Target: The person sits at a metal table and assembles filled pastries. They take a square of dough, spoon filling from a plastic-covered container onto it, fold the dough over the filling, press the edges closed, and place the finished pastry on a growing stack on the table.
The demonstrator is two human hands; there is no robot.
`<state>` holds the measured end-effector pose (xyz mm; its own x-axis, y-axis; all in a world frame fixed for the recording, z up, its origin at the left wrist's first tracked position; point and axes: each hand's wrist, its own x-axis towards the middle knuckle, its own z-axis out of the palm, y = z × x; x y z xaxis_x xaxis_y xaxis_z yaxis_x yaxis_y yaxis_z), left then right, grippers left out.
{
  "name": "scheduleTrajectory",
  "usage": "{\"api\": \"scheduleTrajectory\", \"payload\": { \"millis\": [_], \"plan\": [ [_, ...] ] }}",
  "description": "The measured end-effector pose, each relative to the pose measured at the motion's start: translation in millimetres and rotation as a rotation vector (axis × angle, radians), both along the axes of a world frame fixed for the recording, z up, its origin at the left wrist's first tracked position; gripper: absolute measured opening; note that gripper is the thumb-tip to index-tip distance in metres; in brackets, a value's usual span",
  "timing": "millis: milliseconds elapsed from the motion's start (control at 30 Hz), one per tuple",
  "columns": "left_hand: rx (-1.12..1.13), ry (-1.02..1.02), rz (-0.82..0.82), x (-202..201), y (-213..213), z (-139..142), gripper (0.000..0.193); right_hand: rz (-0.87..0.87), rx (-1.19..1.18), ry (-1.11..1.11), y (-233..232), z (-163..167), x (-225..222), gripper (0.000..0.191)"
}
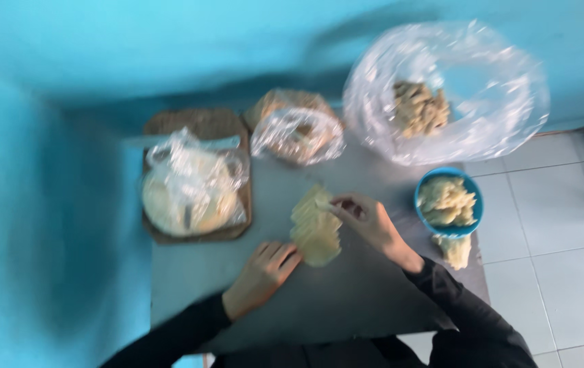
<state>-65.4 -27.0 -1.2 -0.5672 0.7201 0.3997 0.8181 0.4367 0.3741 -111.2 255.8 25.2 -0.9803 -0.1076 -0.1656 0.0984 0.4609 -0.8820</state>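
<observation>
Pinching the top edge of a pale yellow stack of thin sheets (315, 229) with the right hand (368, 219), thumb and forefinger closed on the upper corner, other fingers curled in behind. Stack lying near the middle of the grey table (319, 300), running lengthwise away from the body, slightly fanned. Left hand (262, 271) resting flat on the table at the stack's lower left end, fingers pressed together, fingertips touching the bottom corner of the stack; holding nothing, only steadying. Both arms in black sleeves (462, 310).

Blue bowl (448, 202) to the right of the right hand, near the table's right edge, filled with crumbly pale yellow filling. Small lump of the same stuff (455, 249) just below the bowl on the table, touching or just beside it, cannot tell. Large clear plastic bag (446, 92) at far right back, opened wide, beige chunks (419, 108) inside. Smaller clear bag (296, 134) at the back centre, brownish contents, details blurred. Round pale disc under crumpled clear plastic (193, 184) at the left, sitting on a brown woven mat (200, 123). Bright blue wall (169, 48) behind and on the left. White floor tiles (558, 225) to the right of the table. Whole frame motion-blurred, fine detail unreadable.
</observation>
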Motion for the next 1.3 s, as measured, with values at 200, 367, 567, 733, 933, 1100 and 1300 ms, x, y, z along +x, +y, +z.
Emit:
{"api": "scheduleTrajectory", "payload": {
  "millis": [200,367,567,733,933,1100,1300],
  "plan": [
    [0.112,-0.122,0.084,0.6,8.3,-16.1,0.018,0.01,0.157,0.18,50.0,56.6,-8.6,0.03],
    [0.229,-0.106,0.132,-3.5,8.8,-57.0,0.03,-0.209,0.357,0.363,93.3,96.4,-36.9,0.032],
    [0.257,-0.023,0.081,-12.6,11.3,-115.0,0.028,-0.248,0.537,0.599,126.0,93.3,-103.2,0.029],
    [0.221,-0.039,0.054,-8.5,10.0,-130.4,0.027,-0.241,0.441,0.528,121.3,75.4,-143.3,0.028],
    [0.123,-0.136,-0.074,-18.0,3.6,-102.2,0.038,-0.169,0.681,0.595,92.6,94.1,-111.3,0.019],
    [0.15,-0.159,-0.089,-19.6,4.4,-56.5,0.035,-0.054,0.734,0.649,42.7,91.5,-78.8,0.02],
    [0.186,-0.254,-0.057,-17.2,6.5,-6.1,0.025,0.202,0.607,0.525,-12.9,56.8,-93.7,0.044]
  ]
}}
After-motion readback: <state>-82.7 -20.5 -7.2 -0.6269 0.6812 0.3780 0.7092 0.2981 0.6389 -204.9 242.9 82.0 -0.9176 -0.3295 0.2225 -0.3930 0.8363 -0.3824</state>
